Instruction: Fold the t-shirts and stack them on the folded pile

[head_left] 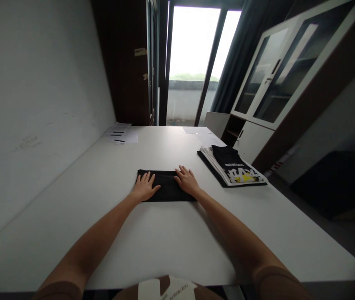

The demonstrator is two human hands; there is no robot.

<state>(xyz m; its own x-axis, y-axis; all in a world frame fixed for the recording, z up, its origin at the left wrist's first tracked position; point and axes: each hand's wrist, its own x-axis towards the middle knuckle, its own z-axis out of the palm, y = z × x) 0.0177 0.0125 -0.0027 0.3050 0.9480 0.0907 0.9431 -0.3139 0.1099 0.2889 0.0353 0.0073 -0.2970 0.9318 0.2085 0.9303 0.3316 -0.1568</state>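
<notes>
Hands lie flat on a folded black garment (164, 187) in the middle of the white table (164, 241); the left hand (144, 187) rests palm down on its left end with the fingers (147, 178) spread wide, and the right hand (187, 181) rests palm down on its right part, fingers likewise splayed and gripping nothing; neither hand pinches cloth, both only press. The garment is a long, narrow rectangle, its edges looking fairly square, though its dark surface hides whether the layers underneath line up. Risk, as I judge it, lies in that smooth tabletop: pressure with a sideways push could slide the whole bundle rather than flatten it, or shear the top layer off the lower ones and skew the fold; lifting one hand sooner than the other could let that end spring open. Near the right hand, but apart from it, sits a stack of folded shirts (232, 168), black on top with a printed white one beneath, close to the table's right edge; a careless sweep of the right forearm could knock it toward that edge. Papers (121, 135) lie well apart at the far left corner, beside the wall, out of harm's way.
</notes>
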